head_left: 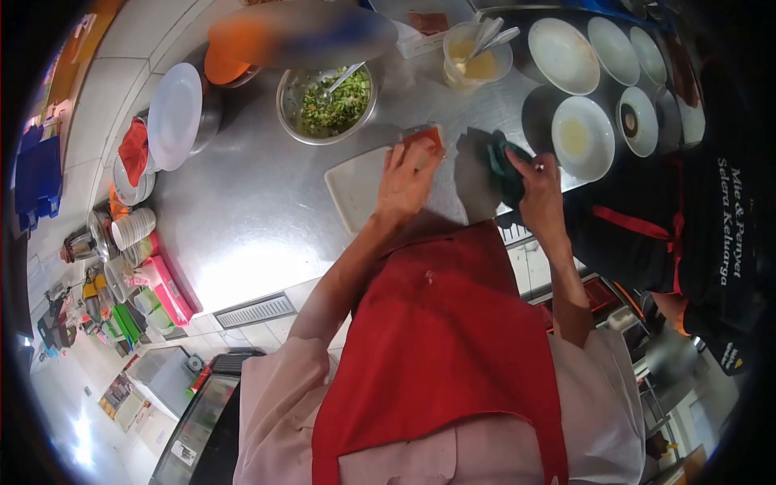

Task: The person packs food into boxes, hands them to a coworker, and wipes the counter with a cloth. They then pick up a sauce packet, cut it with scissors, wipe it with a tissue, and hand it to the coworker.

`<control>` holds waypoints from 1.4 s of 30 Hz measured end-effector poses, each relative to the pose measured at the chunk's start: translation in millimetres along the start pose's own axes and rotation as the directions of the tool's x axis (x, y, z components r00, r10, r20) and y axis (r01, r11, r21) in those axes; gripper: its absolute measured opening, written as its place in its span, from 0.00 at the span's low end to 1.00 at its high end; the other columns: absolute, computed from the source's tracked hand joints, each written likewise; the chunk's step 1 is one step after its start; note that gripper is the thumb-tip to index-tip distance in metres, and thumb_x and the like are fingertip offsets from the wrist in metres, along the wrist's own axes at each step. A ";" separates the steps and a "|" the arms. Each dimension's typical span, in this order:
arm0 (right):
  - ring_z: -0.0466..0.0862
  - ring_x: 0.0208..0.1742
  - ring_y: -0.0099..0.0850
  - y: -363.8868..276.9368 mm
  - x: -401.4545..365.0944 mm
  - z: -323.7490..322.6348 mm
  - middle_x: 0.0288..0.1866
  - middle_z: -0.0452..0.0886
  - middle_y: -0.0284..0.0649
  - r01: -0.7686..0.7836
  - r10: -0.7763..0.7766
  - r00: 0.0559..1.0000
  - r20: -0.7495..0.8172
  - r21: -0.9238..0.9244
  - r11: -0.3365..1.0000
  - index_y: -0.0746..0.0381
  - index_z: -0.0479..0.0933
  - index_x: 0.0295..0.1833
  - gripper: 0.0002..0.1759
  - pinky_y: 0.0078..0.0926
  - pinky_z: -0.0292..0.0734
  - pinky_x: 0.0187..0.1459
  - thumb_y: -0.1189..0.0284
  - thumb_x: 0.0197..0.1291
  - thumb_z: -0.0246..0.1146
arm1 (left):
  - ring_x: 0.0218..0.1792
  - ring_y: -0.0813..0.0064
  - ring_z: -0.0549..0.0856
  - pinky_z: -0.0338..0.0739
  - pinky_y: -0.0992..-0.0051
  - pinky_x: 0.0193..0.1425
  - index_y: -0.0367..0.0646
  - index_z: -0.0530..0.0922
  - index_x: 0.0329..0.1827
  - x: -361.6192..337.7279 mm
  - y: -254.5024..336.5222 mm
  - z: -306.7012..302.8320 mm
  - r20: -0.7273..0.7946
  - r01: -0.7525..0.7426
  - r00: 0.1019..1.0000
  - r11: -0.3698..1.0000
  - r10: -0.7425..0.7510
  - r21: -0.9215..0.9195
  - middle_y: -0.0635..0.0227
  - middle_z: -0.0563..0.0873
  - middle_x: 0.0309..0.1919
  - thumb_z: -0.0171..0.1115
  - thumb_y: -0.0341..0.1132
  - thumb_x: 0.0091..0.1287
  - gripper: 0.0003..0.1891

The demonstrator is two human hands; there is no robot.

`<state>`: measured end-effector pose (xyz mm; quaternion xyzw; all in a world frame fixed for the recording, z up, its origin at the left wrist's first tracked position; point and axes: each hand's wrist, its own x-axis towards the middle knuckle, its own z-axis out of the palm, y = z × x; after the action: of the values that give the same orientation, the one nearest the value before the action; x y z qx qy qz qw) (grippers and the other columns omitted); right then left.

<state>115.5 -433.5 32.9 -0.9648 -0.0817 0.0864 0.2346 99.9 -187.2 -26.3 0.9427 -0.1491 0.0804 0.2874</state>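
A white cutting board [353, 191] lies on the steel table [242, 174]. My left hand [406, 179] reaches over the board's right part, its fingers bent onto a small red-orange item [431, 141] near the board's far corner. To the right, my right hand [539, 179] is closed round a dark green object [509, 174], perhaps a cloth or a bag, held over the table's near edge. Beyond the board stands a steel bowl [283, 109] of chopped green vegetables with a spoon in it.
White bowls [565, 56] stand at the back right, beside a plastic tub [453, 77] with utensils. White plates [175, 115] and a pink basket [172, 293] are at left. A co-worker in black [647, 226] stands close on the right.
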 end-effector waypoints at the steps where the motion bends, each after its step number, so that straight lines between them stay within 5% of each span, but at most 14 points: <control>1: 0.73 0.49 0.47 -1.5 0.3 3.1 0.50 0.69 0.46 0.011 -0.011 1.000 0.009 -0.033 0.999 0.48 0.79 0.63 0.39 0.41 0.72 0.51 0.89 0.43 0.60 | 0.52 0.58 0.76 0.71 0.58 0.58 0.46 0.81 0.52 -9.4 -0.6 2.7 0.062 -0.033 0.998 0.998 0.030 0.058 0.65 0.79 0.52 0.62 0.30 0.63 0.14; 7: 0.70 0.59 0.45 -14.3 15.4 44.6 0.60 0.69 0.39 0.196 -0.261 0.957 -0.130 -0.375 0.906 0.48 0.81 0.57 0.26 0.61 0.64 0.54 0.76 0.49 0.65 | 0.65 0.57 0.71 0.68 0.57 0.66 0.50 0.81 0.56 -19.2 -4.8 19.1 -0.132 0.027 0.991 0.998 -0.020 0.052 0.67 0.78 0.61 0.65 0.34 0.61 0.18; 10: 0.72 0.58 0.42 -15.8 24.9 64.8 0.55 0.72 0.38 0.214 -0.232 0.932 -0.280 -0.092 0.972 0.53 0.82 0.50 0.18 0.53 0.66 0.54 0.74 0.51 0.67 | 0.64 0.56 0.71 0.67 0.56 0.67 0.51 0.81 0.56 3.3 -21.3 15.2 -0.056 -0.031 0.998 0.997 0.035 0.068 0.71 0.78 0.62 0.65 0.36 0.62 0.18; 13: 0.75 0.53 0.38 -8.9 31.8 81.7 0.47 0.76 0.36 0.238 -0.268 0.917 -0.295 -0.132 0.962 0.57 0.82 0.43 0.10 0.48 0.66 0.53 0.72 0.55 0.67 | 0.66 0.56 0.70 0.65 0.54 0.69 0.52 0.81 0.57 10.0 -26.6 12.6 0.011 -0.017 1.000 0.995 0.016 0.100 0.72 0.77 0.63 0.65 0.36 0.62 0.19; 17: 0.78 0.45 0.34 -26.6 48.2 95.8 0.41 0.77 0.32 0.247 -0.214 0.888 -0.408 0.029 0.968 0.57 0.82 0.41 0.06 0.43 0.66 0.52 0.72 0.58 0.65 | 0.67 0.56 0.68 0.62 0.51 0.72 0.52 0.81 0.57 8.0 -24.5 15.1 0.036 -0.001 0.999 0.987 -0.005 0.159 0.72 0.75 0.64 0.64 0.35 0.59 0.20; 24: 0.78 0.44 0.32 -20.3 41.8 110.6 0.40 0.77 0.31 0.459 -0.473 0.858 -0.199 -0.112 0.881 0.56 0.83 0.42 0.07 0.40 0.65 0.52 0.75 0.57 0.65 | 0.67 0.56 0.68 0.61 0.50 0.72 0.52 0.81 0.55 7.3 -25.3 23.1 -0.001 0.054 0.999 0.992 -0.054 0.110 0.72 0.75 0.64 0.65 0.34 0.55 0.21; 30: 0.79 0.43 0.32 -27.2 55.1 103.7 0.42 0.78 0.32 0.265 -0.197 0.911 -0.361 0.150 0.953 0.56 0.84 0.42 0.09 0.38 0.66 0.49 0.77 0.55 0.65 | 0.67 0.55 0.68 0.61 0.49 0.73 0.52 0.82 0.55 8.3 -28.0 24.8 -0.024 0.088 0.996 0.995 -0.087 0.054 0.71 0.76 0.63 0.66 0.35 0.53 0.22; 31: 0.79 0.43 0.31 -25.8 58.1 109.9 0.41 0.77 0.31 0.359 -0.349 0.869 -0.350 -0.039 0.933 0.56 0.84 0.42 0.10 0.37 0.66 0.47 0.77 0.53 0.64 | 0.66 0.55 0.68 0.60 0.48 0.73 0.52 0.82 0.54 6.9 -27.3 24.4 -0.026 0.090 0.996 0.995 -0.089 0.038 0.71 0.77 0.62 0.66 0.35 0.53 0.22; 33: 0.78 0.42 0.31 -23.6 51.7 114.2 0.40 0.77 0.31 0.421 -0.427 0.860 -0.279 -0.085 0.903 0.55 0.84 0.42 0.11 0.37 0.66 0.47 0.76 0.52 0.63 | 0.67 0.55 0.68 0.60 0.49 0.73 0.52 0.82 0.54 7.0 -27.8 24.3 -0.023 0.087 0.996 0.996 -0.087 0.017 0.71 0.77 0.62 0.66 0.35 0.52 0.23; 38: 0.78 0.42 0.31 -14.9 37.8 108.9 0.39 0.76 0.31 0.530 -0.527 0.832 -0.177 -0.033 0.847 0.56 0.83 0.43 0.11 0.37 0.66 0.47 0.76 0.53 0.64 | 0.66 0.54 0.68 0.59 0.49 0.73 0.53 0.82 0.54 7.8 -29.3 26.0 -0.021 0.096 0.995 0.995 -0.096 0.000 0.70 0.77 0.62 0.66 0.35 0.52 0.22; 41: 0.78 0.42 0.31 -22.7 50.4 112.5 0.39 0.76 0.32 0.277 -0.190 0.922 -0.338 0.229 0.933 0.56 0.82 0.42 0.08 0.37 0.67 0.47 0.75 0.56 0.66 | 0.66 0.53 0.67 0.58 0.49 0.73 0.53 0.82 0.54 8.9 -29.5 24.5 -0.010 0.109 0.994 0.994 -0.109 -0.001 0.70 0.76 0.62 0.66 0.36 0.52 0.22; 42: 0.78 0.42 0.32 -24.2 53.6 114.2 0.39 0.76 0.32 0.277 -0.210 0.923 -0.323 0.180 0.944 0.56 0.82 0.42 0.08 0.37 0.67 0.47 0.74 0.56 0.66 | 0.66 0.53 0.67 0.58 0.49 0.73 0.54 0.82 0.55 7.9 -29.9 23.6 -0.004 0.116 0.993 0.993 -0.116 -0.020 0.71 0.75 0.62 0.66 0.36 0.53 0.22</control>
<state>141.4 -351.6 -62.6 -0.9165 -0.1549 -0.0820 0.3595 118.7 -178.8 -59.3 0.9467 -0.0943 0.0644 0.3013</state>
